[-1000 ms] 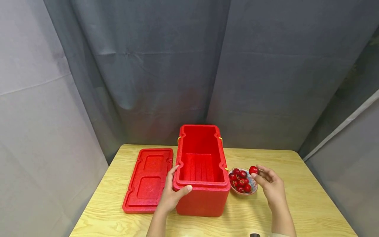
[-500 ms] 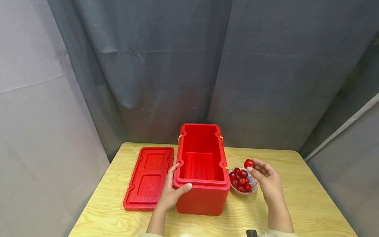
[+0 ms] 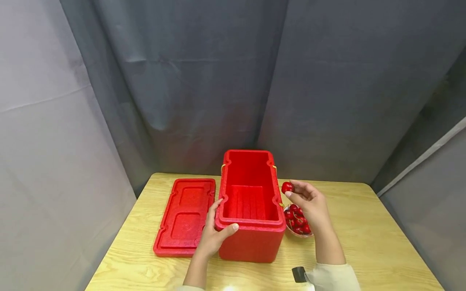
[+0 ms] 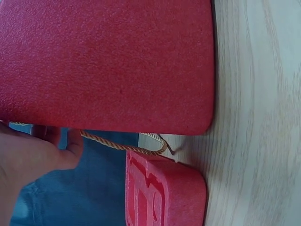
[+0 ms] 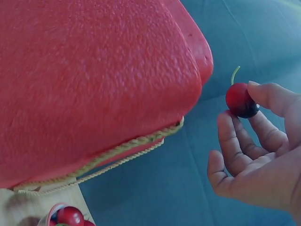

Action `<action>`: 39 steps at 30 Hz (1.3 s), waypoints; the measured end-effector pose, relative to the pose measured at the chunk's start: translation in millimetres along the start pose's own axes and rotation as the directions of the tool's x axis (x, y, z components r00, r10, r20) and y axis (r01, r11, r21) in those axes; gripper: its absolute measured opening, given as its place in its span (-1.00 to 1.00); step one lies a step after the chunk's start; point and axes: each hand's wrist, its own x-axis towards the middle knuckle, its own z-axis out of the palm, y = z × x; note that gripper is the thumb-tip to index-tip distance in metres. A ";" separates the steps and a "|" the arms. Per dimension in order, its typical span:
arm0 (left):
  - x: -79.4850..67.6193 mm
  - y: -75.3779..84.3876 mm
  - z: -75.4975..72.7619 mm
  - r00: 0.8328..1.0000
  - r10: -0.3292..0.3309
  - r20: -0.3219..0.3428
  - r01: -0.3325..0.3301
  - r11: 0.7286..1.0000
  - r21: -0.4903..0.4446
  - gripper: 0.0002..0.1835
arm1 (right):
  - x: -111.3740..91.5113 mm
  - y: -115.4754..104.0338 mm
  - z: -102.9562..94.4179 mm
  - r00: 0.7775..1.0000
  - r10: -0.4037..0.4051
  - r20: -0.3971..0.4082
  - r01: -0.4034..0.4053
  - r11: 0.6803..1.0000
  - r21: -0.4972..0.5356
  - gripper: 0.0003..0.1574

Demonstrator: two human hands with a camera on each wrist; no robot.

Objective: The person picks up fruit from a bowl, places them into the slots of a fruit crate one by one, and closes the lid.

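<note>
A red foam box [image 3: 251, 244] stands uncovered on the table, its inside showing bare ribs. My left hand [image 3: 212, 236] holds the box's near left corner, thumb on the front near the rim and fingers along the left side. In the left wrist view, the left hand [image 4: 40, 153] is beside the yellow rope handle [image 4: 110, 143]. Between thumb and fingertips, my right hand [image 3: 309, 202] pinches a cherry [image 3: 287, 187] beside the box's right rim. The right wrist view shows this cherry [image 5: 241, 100] with its green stem upward. Below, a patterned bowl [image 3: 299, 235] holds several cherries [image 3: 299, 221], partly hidden by the right hand.
The red lid [image 3: 185, 216] lies flat on the wooden table [image 3: 375, 242], left of the box. Grey cloth [image 3: 204, 101] hangs behind the table. A small black object [image 3: 299, 275] is beside the right sleeve.
My right hand has carried the cherry up and to the left, from beside the bowl to beside the box's right rim. The left hand keeps its place on the box.
</note>
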 end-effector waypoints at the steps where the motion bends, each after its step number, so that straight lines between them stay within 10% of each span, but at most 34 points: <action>1: 0.1 0.9 0.3 1.000 0.003 -0.004 -0.003 1.000 0.008 -0.11 | 2.3 -1.6 1.5 1.000 -0.001 0.010 0.001 1.000 -0.003 -0.44; 39: -1.4 -3.4 4.1 1.000 -0.007 -0.015 0.007 1.000 -0.028 -0.13 | 99.7 -45.3 34.5 0.976 0.072 0.204 -0.108 0.979 0.172 -0.49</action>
